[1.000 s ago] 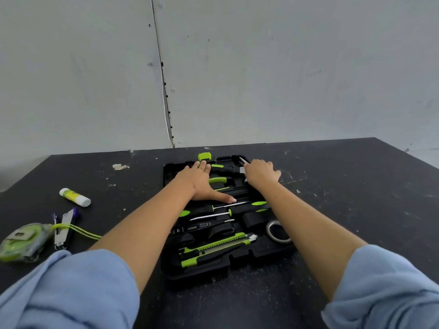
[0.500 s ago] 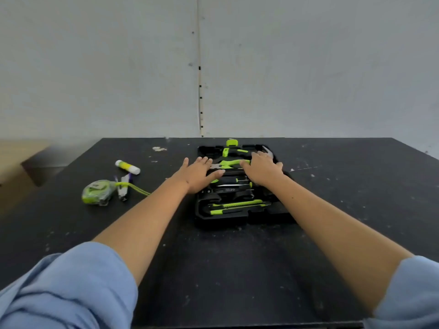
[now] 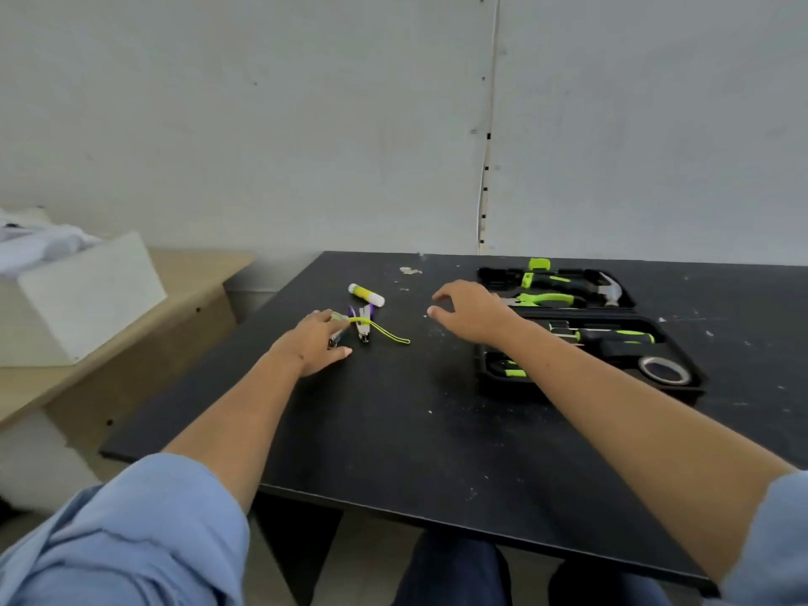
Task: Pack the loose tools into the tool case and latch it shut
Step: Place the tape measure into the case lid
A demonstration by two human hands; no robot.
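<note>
The open black tool case [image 3: 682,389] lies on the right of the black table. Its far half holds a hammer [image 3: 608,291] and green pliers [image 3: 546,299]. Its near half holds screwdrivers [image 3: 621,336] and a roll of tape [image 3: 664,370]. My left hand [image 3: 312,345] covers the green tape measure [image 3: 339,317], fingers on its far side and thumb on its near side. The tape measure's green strap [image 3: 389,335] trails right. My right hand [image 3: 470,314] hovers left of the case, fingers loosely curled, holding nothing.
A glue stick [image 3: 366,295] and a small purple-and-silver tool [image 3: 363,325] lie just beyond my left hand. A wooden bench [image 3: 131,338] with a white box [image 3: 83,299] stands left of the table. The table's near edge [image 3: 437,520] is above my knees.
The view swung left. Both hands left the case: my left hand reached left onto the tape measure, and my right hand drew off to the case's left side.
</note>
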